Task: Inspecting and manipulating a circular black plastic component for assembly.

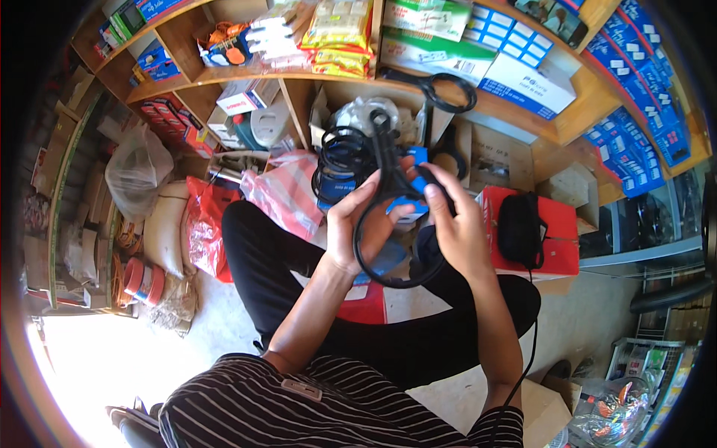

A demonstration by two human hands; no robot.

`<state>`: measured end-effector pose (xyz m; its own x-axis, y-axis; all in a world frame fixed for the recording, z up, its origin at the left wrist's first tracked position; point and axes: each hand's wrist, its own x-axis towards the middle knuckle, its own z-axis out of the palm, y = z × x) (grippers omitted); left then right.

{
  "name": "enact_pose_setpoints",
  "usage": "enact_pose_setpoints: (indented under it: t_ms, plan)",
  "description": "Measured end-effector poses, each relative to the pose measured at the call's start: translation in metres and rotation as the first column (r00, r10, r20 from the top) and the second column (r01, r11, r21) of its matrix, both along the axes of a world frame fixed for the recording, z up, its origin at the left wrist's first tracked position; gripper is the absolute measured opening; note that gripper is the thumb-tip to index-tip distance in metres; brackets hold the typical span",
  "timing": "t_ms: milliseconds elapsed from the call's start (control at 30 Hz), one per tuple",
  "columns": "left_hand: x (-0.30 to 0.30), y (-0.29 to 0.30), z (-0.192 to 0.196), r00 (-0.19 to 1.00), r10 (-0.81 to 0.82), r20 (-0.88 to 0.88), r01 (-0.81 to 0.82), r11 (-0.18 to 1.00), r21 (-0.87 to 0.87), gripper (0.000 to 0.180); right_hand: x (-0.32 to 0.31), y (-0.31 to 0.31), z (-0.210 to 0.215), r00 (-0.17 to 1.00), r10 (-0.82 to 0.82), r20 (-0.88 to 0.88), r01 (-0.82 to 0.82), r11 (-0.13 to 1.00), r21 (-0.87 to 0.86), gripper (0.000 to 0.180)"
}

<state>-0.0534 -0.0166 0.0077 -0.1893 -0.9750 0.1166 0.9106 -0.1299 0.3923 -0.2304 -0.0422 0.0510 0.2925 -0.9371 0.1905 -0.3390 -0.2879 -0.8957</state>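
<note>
A large black ring with a stem point(401, 283) is held up in front of me, its stem pointing away toward the shelf. My left hand point(357, 224) grips its left side near where the stem joins the ring, thumb raised along it. My right hand point(457, 220) is closed around the ring's right side, with the thumb on top. Its exact kind I cannot make out. Blue-and-white packaging point(408, 205) shows through the ring, partly hidden by my fingers. Just beyond my left hand lies a coil of black cable point(343, 153).
A similar black ring with a handle point(450, 92) lies at the shelf edge. To the right, a black pouch point(520, 230) rests on a red box point(564, 254). A red bag point(207, 224) and a pale sack point(166, 231) stand left of my knees. Wooden shelves point(254, 73) full of goods rise ahead.
</note>
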Motion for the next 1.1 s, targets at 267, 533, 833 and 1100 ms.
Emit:
enact_pose_setpoints:
  t_ms: [267, 533, 833, 1100]
  plan:
    - [-0.015, 0.002, -0.028, 0.868, -0.328, -0.373, 0.308, 0.944, -0.114, 0.078, -0.002, 0.001, -0.004, 0.985, -0.118, -0.127, 0.060, 0.921, -0.385, 0.032]
    - [-0.012, 0.000, -0.017, 0.901, -0.251, -0.354, 0.271, 0.962, 0.008, 0.074, 0.003, -0.006, 0.006, 0.935, -0.282, -0.216, 0.143, 0.855, -0.498, 0.027]
    - [-0.003, -0.007, -0.026, 0.927, -0.236, -0.293, 0.267, 0.961, 0.072, 0.067, -0.007, -0.010, 0.010, 0.932, -0.253, -0.258, 0.030, 0.765, -0.643, 0.019]
    - [0.000, -0.002, -0.027, 0.970, -0.238, -0.044, 0.239, 0.971, 0.024, 0.059, -0.005, -0.004, 0.002, 0.906, -0.082, -0.415, -0.164, 0.836, -0.523, 0.017]
